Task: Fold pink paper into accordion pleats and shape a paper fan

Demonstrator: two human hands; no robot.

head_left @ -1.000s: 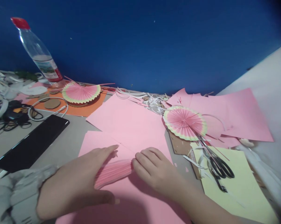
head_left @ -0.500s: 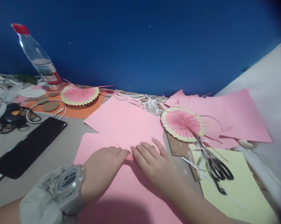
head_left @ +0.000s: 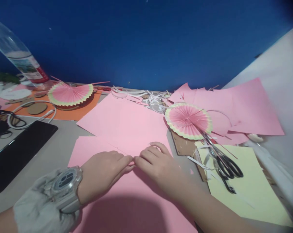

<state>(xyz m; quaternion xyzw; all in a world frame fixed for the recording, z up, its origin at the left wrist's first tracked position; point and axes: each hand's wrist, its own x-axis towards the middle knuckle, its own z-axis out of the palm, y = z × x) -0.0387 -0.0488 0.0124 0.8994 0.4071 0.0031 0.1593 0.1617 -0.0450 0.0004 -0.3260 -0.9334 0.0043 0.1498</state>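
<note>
My left hand (head_left: 106,168), with a grey watch (head_left: 65,181) on its wrist, is closed, thumb and fingers pinched together. My right hand (head_left: 156,161) is curled beside it, and the fingertips of both hands meet. Pinched between them is pleated pink paper, almost wholly covered by the fingers now. Beneath the hands lies a sheet of pink paper (head_left: 134,191), with another pink sheet (head_left: 122,116) behind it. To the right, a round pleated paper fan (head_left: 187,119), pink with a pale yellow rim, lies against black-handled scissors (head_left: 228,165).
A pale yellow sheet (head_left: 246,194) lies right, cardboard (head_left: 185,144) beside it. White paper shreds (head_left: 158,100) sit by the blue wall (head_left: 146,45). At left are a phone (head_left: 22,152), a white cable (head_left: 55,113), a second pleated fan (head_left: 70,94) and a bottle (head_left: 20,55).
My fingertips have come together, covering the pleated pink strip that showed between them. The view has turned slightly, so the bottle and phone sit farther left.
</note>
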